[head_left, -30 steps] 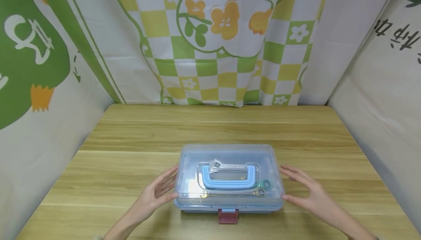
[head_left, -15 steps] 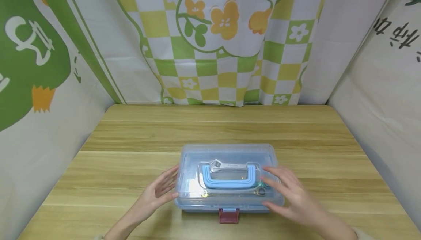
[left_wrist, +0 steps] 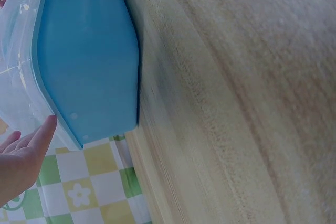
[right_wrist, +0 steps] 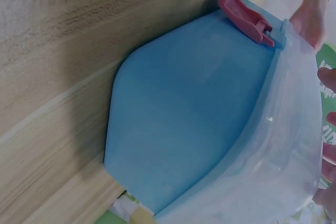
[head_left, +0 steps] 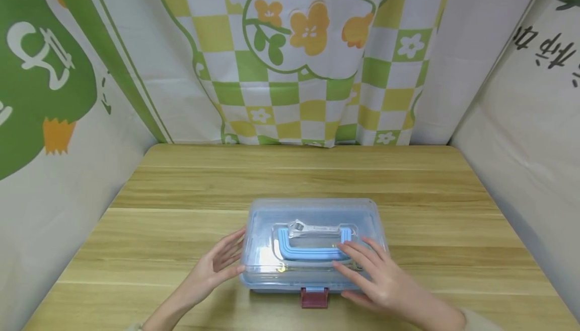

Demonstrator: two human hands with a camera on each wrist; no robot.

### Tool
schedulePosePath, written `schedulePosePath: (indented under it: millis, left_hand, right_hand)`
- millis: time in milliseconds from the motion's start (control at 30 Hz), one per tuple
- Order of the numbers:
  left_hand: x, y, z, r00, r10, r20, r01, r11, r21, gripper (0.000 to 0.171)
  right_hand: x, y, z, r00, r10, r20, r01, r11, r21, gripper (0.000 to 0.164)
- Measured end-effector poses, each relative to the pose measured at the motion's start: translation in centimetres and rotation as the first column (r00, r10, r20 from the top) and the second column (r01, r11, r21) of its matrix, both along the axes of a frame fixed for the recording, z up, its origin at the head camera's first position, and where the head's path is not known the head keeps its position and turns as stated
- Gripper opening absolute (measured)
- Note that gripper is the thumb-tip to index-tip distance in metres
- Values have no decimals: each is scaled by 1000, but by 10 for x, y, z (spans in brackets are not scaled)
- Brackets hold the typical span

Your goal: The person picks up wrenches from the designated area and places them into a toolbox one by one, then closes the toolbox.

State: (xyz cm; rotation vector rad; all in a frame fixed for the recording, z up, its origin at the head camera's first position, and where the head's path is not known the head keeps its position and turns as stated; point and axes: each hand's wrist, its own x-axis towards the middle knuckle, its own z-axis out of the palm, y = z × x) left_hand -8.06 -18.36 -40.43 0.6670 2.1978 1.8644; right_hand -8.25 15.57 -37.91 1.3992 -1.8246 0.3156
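Note:
A blue plastic toolbox (head_left: pixel 267 212) with a clear lid stands on the table. Its light blue handle (head_left: pixel 310 254) lies flat on the lid, and the dark red latch (head_left: pixel 314 299) at the front sticks outward. Through the lid show an adjustable wrench (head_left: pixel 317 229) and other wrenches, partly hidden. My left hand (head_left: pixel 219 263) has its straight fingertips at the lid's left edge. Over the front right of the lid is my right hand (head_left: pixel 378 278), its fingers spread and reaching toward the handle's right end. The right wrist view shows the latch (right_wrist: pixel 244 18) swung away from the box wall.
The wooden table (head_left: pixel 190 185) extends around the box on all sides. A checked, flowered curtain (head_left: pixel 299 94) hangs at its far edge. Printed cloth walls (head_left: pixel 113 144) close in the left and right.
My right hand has moved left, from beside the box's right side to over the lid near the handle. My left hand and the toolbox have stayed in place.

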Motion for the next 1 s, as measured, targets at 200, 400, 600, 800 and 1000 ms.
schedulePosePath:
  millis: [200,400,600,800,1000]
  left_hand:
    - [0,0,0,1000,1,6,-1,1000,5,59]
    - [0,0,0,1000,1,0,-1,1000,6,58]
    - [0,0,-1,1000,3,-1,-3,1000,5,58]
    - [0,0,-1,1000,0,-5,0,1000,13,58]
    - [0,0,-1,1000,1,2,-1,1000,7,58]
  right_hand:
    - [-1,-7,-5,993,36,-109,-28,997,72,36]
    - [0,-10,-13,989,48,-143,-23,985,168,34]
    - [-1,-14,-22,983,44,-178,-3,975,221,35]
    - [0,-16,-32,980,35,-196,15,968,250,36]
    - [0,-19,-38,973,-1,-229,58,968,244,35]
